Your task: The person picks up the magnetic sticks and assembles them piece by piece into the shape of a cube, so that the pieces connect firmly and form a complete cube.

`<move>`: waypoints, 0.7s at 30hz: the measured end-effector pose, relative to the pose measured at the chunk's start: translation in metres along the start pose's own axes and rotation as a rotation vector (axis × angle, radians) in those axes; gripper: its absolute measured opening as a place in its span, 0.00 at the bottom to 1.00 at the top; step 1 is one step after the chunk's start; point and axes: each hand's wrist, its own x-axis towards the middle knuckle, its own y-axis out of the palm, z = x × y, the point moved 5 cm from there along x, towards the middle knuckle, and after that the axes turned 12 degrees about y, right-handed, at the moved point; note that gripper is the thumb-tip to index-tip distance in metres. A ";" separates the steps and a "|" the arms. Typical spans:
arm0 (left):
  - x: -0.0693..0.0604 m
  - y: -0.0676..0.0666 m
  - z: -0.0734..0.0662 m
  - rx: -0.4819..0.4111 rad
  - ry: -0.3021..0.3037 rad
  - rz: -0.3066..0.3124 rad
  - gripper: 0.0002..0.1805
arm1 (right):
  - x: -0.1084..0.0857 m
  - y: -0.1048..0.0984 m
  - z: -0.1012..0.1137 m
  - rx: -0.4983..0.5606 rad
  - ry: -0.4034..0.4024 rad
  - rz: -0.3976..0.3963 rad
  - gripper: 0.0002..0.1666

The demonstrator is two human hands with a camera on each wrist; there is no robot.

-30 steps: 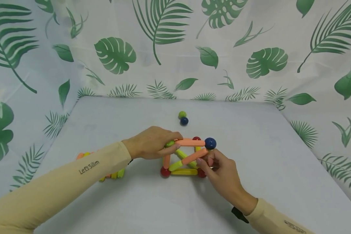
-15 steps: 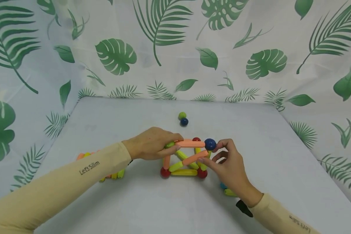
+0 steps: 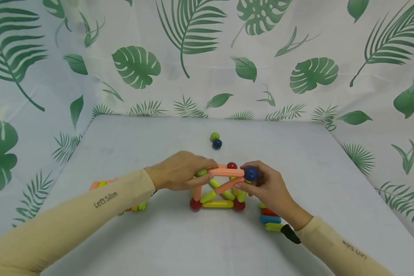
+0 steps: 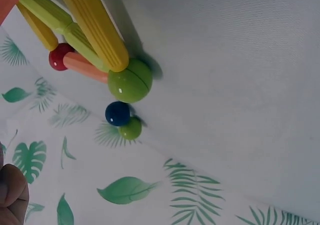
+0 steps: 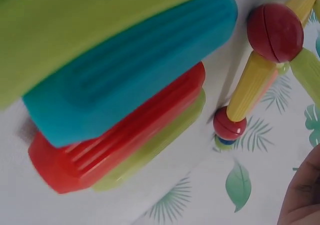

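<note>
A frame of coloured magnetic rods and balls stands mid-table, with red balls [image 3: 195,204] at its lower corners. On top, an orange rod [image 3: 229,172] runs between a green ball [image 3: 201,173] and a blue ball [image 3: 250,173]. My left hand [image 3: 183,170] pinches the orange rod's left end beside the green ball. My right hand [image 3: 269,188] grips the blue ball, its index finger behind it. The right thumb lies below, at the upper end of a slanted orange rod [image 3: 229,185]. That rod meets a lime rod [image 3: 207,197] lower down. The right fingers partly hide that corner.
Loose rods, among them a blue rod [image 3: 270,219] and a red rod [image 5: 120,135], lie under my right wrist. Another pile of rods [image 3: 142,205] is partly hidden by my left forearm. Behind the frame sit a loose green ball [image 3: 215,136] and navy ball [image 3: 217,143].
My right hand has moved from pinching near the slanted orange rod's upper end up to the blue ball, which has shifted slightly right and down. My left hand has barely moved.
</note>
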 end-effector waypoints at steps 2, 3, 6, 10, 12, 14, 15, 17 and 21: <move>0.000 -0.001 -0.001 0.003 -0.009 0.008 0.17 | -0.001 -0.001 -0.001 -0.027 0.012 0.019 0.30; -0.001 -0.002 -0.002 -0.003 -0.019 0.015 0.18 | -0.001 -0.002 -0.001 -0.040 0.022 0.032 0.30; -0.004 -0.005 -0.001 -0.053 -0.084 0.052 0.23 | -0.003 -0.004 -0.002 -0.077 0.048 0.091 0.31; -0.011 -0.008 0.005 -0.160 -0.200 0.097 0.29 | -0.002 -0.002 -0.007 -0.140 0.118 0.219 0.27; -0.016 -0.007 0.009 -0.218 -0.239 0.113 0.29 | -0.002 0.002 -0.012 -0.181 0.141 0.292 0.22; -0.019 -0.005 0.013 -0.274 -0.265 0.121 0.26 | -0.002 0.007 -0.016 -0.217 0.159 0.345 0.18; -0.020 -0.003 0.014 -0.299 -0.274 0.122 0.24 | -0.003 0.009 -0.017 -0.226 0.162 0.362 0.16; -0.022 -0.002 0.016 -0.345 -0.290 0.115 0.22 | -0.003 0.012 -0.018 -0.229 0.158 0.374 0.13; -0.022 -0.002 0.019 -0.384 -0.298 0.096 0.23 | -0.007 0.015 -0.018 -0.216 0.135 0.349 0.14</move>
